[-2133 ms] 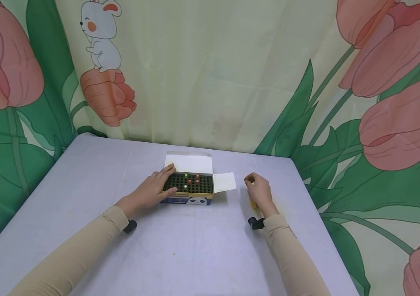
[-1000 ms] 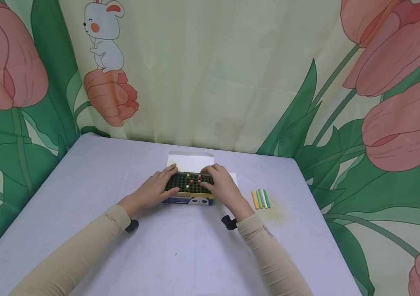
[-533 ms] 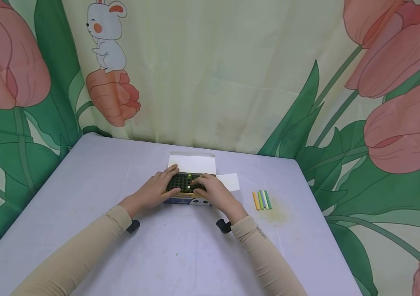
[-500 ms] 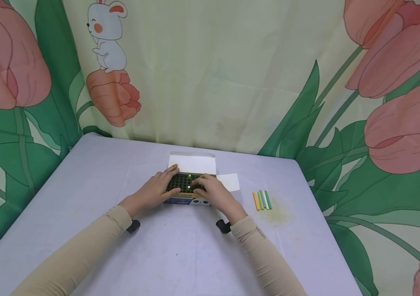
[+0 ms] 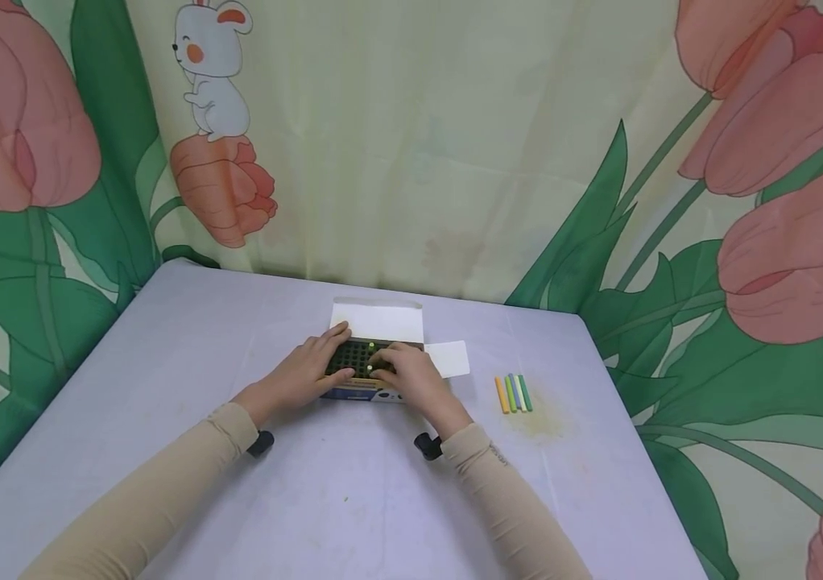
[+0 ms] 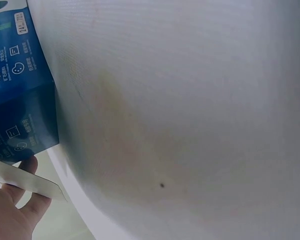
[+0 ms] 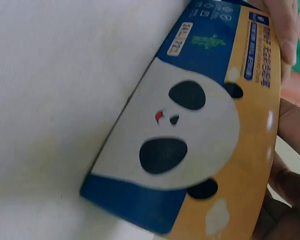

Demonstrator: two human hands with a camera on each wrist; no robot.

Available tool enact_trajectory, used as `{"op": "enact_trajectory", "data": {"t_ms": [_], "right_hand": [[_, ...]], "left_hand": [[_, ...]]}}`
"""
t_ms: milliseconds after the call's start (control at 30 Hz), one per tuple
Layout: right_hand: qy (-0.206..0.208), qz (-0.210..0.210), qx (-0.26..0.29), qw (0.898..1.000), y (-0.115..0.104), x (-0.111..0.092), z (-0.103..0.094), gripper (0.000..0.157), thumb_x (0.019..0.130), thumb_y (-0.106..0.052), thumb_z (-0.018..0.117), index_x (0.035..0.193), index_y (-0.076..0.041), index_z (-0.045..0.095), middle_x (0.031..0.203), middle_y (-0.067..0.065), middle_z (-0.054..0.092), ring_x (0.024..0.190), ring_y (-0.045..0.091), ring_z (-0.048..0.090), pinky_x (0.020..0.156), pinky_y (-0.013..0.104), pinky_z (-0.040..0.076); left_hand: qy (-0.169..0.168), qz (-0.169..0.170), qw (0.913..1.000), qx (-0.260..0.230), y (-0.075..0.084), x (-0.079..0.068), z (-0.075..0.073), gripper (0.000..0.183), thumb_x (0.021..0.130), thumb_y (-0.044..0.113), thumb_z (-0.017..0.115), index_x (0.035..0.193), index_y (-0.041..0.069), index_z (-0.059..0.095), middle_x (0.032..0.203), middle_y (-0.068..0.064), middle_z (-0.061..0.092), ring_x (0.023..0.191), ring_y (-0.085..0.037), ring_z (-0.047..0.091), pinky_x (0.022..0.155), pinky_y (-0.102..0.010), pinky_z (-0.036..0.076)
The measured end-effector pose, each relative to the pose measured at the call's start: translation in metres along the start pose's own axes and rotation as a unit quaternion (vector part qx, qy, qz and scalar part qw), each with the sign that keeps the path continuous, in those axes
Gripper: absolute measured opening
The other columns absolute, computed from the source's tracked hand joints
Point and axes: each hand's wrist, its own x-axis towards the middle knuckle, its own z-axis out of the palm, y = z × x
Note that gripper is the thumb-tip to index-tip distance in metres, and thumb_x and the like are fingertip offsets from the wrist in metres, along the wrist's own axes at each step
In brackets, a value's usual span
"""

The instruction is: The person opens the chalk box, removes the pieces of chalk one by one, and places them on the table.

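Observation:
A chalk box (image 5: 361,390) with a panda print stands with its lid up on the table. Its top is a dark grid of holes, with a green chalk (image 5: 371,345) and a white chalk (image 5: 370,368) standing in it. My left hand (image 5: 298,373) holds the box's left end, thumb on the front edge; in the left wrist view its fingers (image 6: 37,205) lie around a white flap. Over the right part of the grid is my right hand (image 5: 411,377), its bent fingertips beside the white chalk, with a gap between thumb and index. It hides the red chalks.
Several chalk sticks (image 5: 513,394), orange, green, blue, pale and dark green, lie side by side right of the box. A white side flap (image 5: 448,358) sticks out at the box's right, and the raised lid (image 5: 386,320) stands behind. A floral curtain (image 5: 411,161) hangs beyond the table.
My right hand has left the chalk row at the right, come over the box and shifted leftward across the holes toward the white chalk. My left hand keeps its place.

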Motion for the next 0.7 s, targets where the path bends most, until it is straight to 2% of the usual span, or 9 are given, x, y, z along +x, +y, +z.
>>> {"op": "enact_trajectory", "data": {"t_ms": [267,700], "right_hand": [[0.039,-0.012,-0.039,0.998,-0.009,0.0,0.004,0.016,0.099,-0.03,0.073,0.108,-0.019,0.08,0.099,-0.002,0.079,0.091,0.019,0.075,0.08,0.037,0.06],[0.05,-0.028,-0.066,0.996,-0.01,-0.001,0.006,0.014,0.098,-0.031,0.072,0.106,-0.02,0.079,0.092,-0.003,0.079,0.071,0.012,0.069,0.064,0.03,0.056]], "left_hand": [[-0.001,0.002,1.0,-0.003,0.0,0.0,-0.001,0.082,0.106,0.055,0.051,0.166,0.008,0.02,0.174,-0.008,0.013,0.144,-0.045,0.04,0.116,-0.063,0.035],[0.001,0.003,1.0,-0.006,-0.001,0.0,0.001,0.083,0.106,0.057,0.05,0.166,0.009,0.02,0.175,-0.007,0.013,0.145,-0.044,0.04,0.117,-0.062,0.034]]}}
